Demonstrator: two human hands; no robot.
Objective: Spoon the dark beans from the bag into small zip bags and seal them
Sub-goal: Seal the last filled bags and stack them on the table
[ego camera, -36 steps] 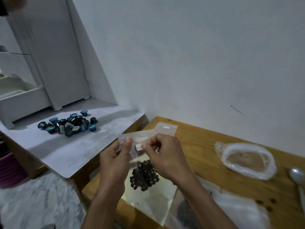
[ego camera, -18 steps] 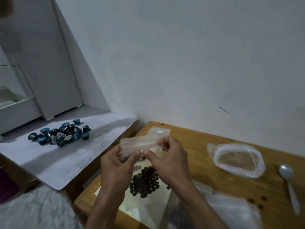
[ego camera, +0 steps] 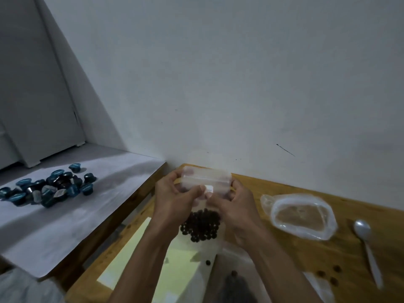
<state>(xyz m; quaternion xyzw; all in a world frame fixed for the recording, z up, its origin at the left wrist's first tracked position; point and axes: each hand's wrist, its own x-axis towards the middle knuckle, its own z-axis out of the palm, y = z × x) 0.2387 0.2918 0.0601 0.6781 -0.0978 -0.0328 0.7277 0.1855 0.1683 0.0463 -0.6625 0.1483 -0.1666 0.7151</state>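
Observation:
I hold a small clear zip bag (ego camera: 206,182) up over the wooden table (ego camera: 273,189). My left hand (ego camera: 175,197) pinches its top strip on the left and my right hand (ego camera: 236,200) pinches it on the right, thumbs meeting near a small white label. A clump of dark beans (ego camera: 202,225) hangs in the bag's bottom, between my wrists. The big bean bag (ego camera: 236,285) lies at the lower edge, partly hidden by my right forearm. A white plastic spoon (ego camera: 367,241) lies on the table at the far right.
A rolled-open clear plastic bag (ego camera: 301,215) sits right of my hands. A few loose beans (ego camera: 328,274) lie near the spoon. A pale yellow sheet (ego camera: 140,254) covers the table's near left. Several blue capsules (ego camera: 50,189) are piled on a white board (ego camera: 87,215) at left.
Both hands have spread along the zip strip toward its two ends and lifted the bag slightly. The view has shifted left and up.

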